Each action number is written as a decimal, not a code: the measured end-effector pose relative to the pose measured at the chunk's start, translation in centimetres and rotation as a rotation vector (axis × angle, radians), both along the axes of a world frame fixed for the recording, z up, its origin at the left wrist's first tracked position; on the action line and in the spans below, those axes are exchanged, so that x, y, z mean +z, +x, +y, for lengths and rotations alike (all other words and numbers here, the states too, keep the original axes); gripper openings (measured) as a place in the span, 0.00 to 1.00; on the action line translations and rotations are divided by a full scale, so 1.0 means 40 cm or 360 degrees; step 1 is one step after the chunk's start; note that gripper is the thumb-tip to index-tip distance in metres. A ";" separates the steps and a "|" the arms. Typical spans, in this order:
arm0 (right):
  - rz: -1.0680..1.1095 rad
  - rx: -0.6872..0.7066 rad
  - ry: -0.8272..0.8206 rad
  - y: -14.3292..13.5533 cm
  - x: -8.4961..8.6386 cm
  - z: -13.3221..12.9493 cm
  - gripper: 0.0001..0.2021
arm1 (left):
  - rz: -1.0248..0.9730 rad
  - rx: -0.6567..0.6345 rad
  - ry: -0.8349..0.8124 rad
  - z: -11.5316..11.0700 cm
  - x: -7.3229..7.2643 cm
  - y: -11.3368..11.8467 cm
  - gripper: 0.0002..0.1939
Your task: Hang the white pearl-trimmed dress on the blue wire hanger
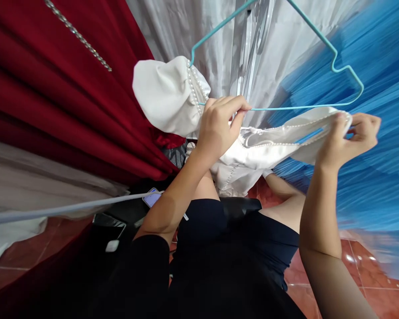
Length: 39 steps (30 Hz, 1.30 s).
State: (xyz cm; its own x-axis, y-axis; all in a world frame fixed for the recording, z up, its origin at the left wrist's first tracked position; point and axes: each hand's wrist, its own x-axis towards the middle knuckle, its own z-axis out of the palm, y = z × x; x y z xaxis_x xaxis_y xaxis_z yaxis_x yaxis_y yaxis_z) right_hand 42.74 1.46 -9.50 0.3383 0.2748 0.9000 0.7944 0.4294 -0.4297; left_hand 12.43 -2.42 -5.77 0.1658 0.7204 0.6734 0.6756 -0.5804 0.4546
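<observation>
A light blue wire hanger (286, 108) hangs over the upper middle. The white garment (262, 155) has pearl beading along its neckline, and its puffed left sleeve (168, 95) sits on the hanger's left end. My left hand (221, 122) pinches the hanger's bottom bar beside the beaded edge. On the right, my right hand (349, 133) grips the other side of the garment, just below the hanger's right corner, which is outside the cloth. The garment's lower part falls between my knees.
Red cloth (86, 102) with a beaded strip hangs at left, white fabric (213, 35) behind, blue tulle (379, 168) at right. A phone (151, 197) and a white case (112, 246) lie on a dark surface. A pale rod (69, 207) crosses the left; the floor (379, 266) is red tile.
</observation>
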 end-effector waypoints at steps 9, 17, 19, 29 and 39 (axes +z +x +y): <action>-0.0345 -0.0128 -0.0043 0.018 0.193 0.054 0.25 | -0.0016 -0.0014 0.0009 0.001 0.005 -0.004 0.08; -0.0640 0.0238 0.0100 -0.165 0.258 0.065 0.12 | 0.0021 0.0053 0.0031 0.002 -0.011 -0.001 0.07; -0.0647 0.0296 0.0150 -0.192 0.260 0.046 0.12 | 0.0039 0.0082 0.0037 0.003 -0.016 0.000 0.06; -0.0776 0.0712 -0.0691 -0.357 0.108 -0.021 0.20 | -0.0026 0.0114 0.0023 0.008 -0.031 0.011 0.07; -0.0692 0.0480 -0.0833 -0.384 0.078 -0.043 0.27 | -0.0160 0.0104 0.0295 -0.045 0.047 -0.038 0.09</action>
